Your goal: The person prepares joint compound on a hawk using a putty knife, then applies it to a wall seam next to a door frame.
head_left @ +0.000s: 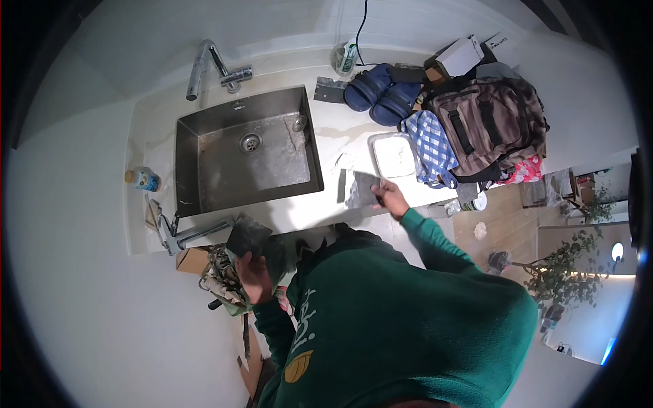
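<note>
My left hand [253, 277] is closed on a dark, flat scraper blade [248, 235], held up in front of the counter's near edge, below the sink. Over the counter to the right of the sink, my right hand [390, 199] grips a second, grey scraper blade [366, 189] by its right side. White smears show on and around that blade. Just beyond my right hand sits a squarish tub with white paste [394, 156]. Another dark flat blade [329, 90] with pale marks lies farther back.
A steel sink [315, 146] with a faucet [231, 78] fills the left counter. At left stand a bottle [144, 179] and a second metal faucet [197, 234]. Blue slippers [382, 94], a checkered cloth bag [430, 144] and a brown backpack [486, 122] crowd the right.
</note>
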Demonstrator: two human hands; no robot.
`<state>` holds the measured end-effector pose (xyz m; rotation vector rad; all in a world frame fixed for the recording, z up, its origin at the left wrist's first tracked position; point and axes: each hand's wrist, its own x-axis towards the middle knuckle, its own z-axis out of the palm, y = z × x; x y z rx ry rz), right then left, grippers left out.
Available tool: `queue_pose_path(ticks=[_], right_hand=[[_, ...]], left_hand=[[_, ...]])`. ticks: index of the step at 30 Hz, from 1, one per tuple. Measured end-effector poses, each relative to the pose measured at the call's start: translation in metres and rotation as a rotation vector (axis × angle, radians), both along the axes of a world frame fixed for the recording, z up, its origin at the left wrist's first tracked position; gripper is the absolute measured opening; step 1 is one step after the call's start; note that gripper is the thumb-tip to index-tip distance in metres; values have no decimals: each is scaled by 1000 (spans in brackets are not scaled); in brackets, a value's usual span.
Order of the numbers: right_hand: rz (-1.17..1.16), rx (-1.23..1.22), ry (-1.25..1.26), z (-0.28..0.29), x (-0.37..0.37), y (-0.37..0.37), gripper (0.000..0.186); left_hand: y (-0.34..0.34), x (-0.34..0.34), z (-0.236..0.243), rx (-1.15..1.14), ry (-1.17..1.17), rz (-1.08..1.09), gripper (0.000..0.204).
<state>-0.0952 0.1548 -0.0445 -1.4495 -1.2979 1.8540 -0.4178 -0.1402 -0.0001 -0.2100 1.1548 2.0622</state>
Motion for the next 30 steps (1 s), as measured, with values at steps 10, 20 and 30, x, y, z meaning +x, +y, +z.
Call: queue_pose_path(ticks=[10, 20, 30], right_hand=[[629, 538, -301, 6, -63, 242, 17], [1037, 687, -565, -48, -113, 270, 38], [988, 1415, -472, 54, -99, 160, 26]], left_hand=[[3, -2, 1, 54, -27, 20, 23], [-26, 25, 1, 139, -39, 157, 16], [-32, 18, -11, 168, -73, 197, 25]])
